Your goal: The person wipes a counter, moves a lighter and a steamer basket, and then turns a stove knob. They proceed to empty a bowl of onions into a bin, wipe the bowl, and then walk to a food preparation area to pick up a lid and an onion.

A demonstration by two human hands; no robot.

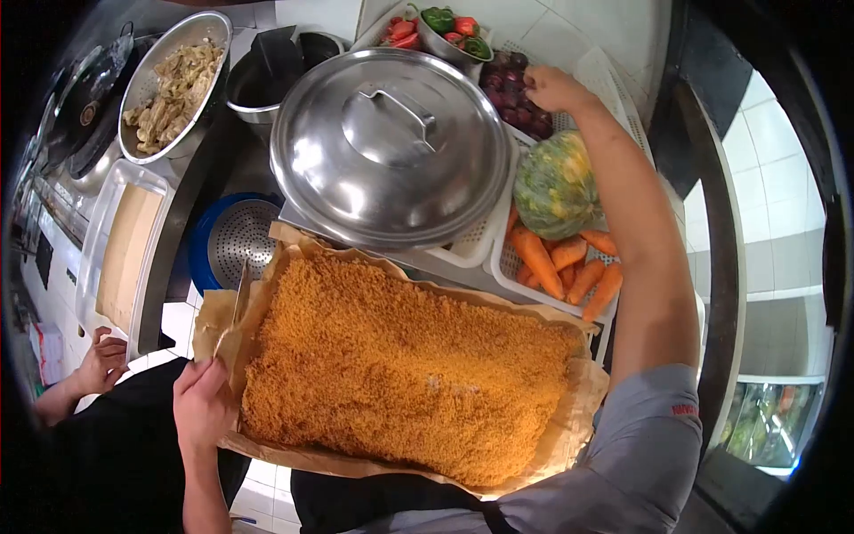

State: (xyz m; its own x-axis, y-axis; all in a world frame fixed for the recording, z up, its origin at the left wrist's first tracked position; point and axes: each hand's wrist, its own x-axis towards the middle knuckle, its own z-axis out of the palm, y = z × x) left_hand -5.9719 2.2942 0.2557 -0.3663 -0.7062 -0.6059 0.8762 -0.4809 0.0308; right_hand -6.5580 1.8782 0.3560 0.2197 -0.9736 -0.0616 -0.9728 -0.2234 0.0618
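Note:
A paper-lined tray spread with orange-brown crumbs [400, 365] is in front of my body, tilted slightly. My left hand [205, 405] is closed on its left edge, where a thin metal strip [240, 298] shows beside the brown lining paper [213, 311]. My right arm stretches forward, and my right hand [560, 91] is at the dark red onions [513, 93], fingers bent over them. What those fingers hold, if anything, is hidden. Below that hand lie a wrapped green-yellow pumpkin [556, 185] and several carrots [538, 261] in a white basket [507, 278].
A large lidded pot [391, 147] stands beyond the tray. Peppers [454, 27] are at the back. On the left are a bowl of pale food pieces [182, 89], a blue-rimmed colander [205, 245] and a clear container [93, 254]. Another person's hand [102, 360] is at the lower left.

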